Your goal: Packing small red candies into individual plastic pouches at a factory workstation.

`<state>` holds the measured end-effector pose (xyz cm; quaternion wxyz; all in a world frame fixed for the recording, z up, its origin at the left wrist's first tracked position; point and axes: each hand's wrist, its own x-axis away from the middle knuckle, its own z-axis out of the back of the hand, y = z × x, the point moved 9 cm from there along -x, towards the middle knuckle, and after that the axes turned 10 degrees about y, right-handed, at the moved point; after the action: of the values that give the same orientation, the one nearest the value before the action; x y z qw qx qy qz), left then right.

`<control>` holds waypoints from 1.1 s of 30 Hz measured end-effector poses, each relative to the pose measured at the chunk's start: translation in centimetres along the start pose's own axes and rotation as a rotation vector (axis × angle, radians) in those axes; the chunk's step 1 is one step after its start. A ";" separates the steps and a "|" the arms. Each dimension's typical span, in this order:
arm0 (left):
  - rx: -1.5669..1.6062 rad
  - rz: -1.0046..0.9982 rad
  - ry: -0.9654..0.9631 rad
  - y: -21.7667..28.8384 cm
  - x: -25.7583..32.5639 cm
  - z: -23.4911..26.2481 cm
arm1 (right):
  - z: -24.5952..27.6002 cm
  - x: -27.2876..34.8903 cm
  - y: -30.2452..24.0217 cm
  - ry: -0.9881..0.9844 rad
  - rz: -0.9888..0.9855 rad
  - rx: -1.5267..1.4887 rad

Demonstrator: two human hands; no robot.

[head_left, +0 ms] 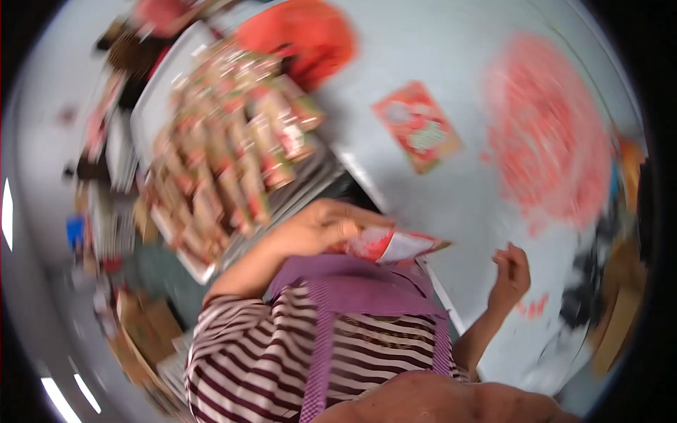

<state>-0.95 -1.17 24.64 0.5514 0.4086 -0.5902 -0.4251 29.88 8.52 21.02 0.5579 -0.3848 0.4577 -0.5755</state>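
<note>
My left hand (pixel 331 227) is closed on a red and white packet (pixel 395 247), held close in front of my purple apron. One corner of the packet points right. Over the right side of the pale table, my right hand (pixel 513 271) is raised with curled fingers. Whether anything small lies in those fingers is hidden by blur. A flat red packet with pale and green patches (pixel 419 127) rests on the table beyond my hands. To its right spreads a large heap of small red pieces (pixel 550 134), too blurred to name.
At the left, a white tray (pixel 204 271) bears many long brown, red and green wrapped packs (pixel 233 141). An orange-red bag or cloth (pixel 303 39) lies at the back. A few red bits (pixel 534 306) lie near my right wrist. Cardboard boxes (pixel 144 324) stand low at the left.
</note>
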 end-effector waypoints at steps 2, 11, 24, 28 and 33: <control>-0.193 0.094 0.463 0.0 6.3 6.6 | -3.1 -1.3 2.6 -0.138 -0.051 0.022; -0.366 -0.293 2.012 4.4 39.6 26.4 | -17.5 2.8 -2.5 -0.509 0.417 0.197; -0.415 0.207 2.092 -18.7 44.9 22.0 | -28.0 7.3 -3.9 -0.917 0.470 0.238; 0.077 -0.008 1.960 -24.2 45.7 22.1 | -27.9 7.7 -4.2 -0.910 0.466 0.247; 0.090 0.589 1.838 -27.5 51.7 24.6 | -28.2 7.6 -5.6 -0.898 0.467 0.183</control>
<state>-28.14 -57.49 13.34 0.8662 0.4381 -0.0227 0.2392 0.76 3.45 17.85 0.8446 -0.4310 0.1944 -0.2512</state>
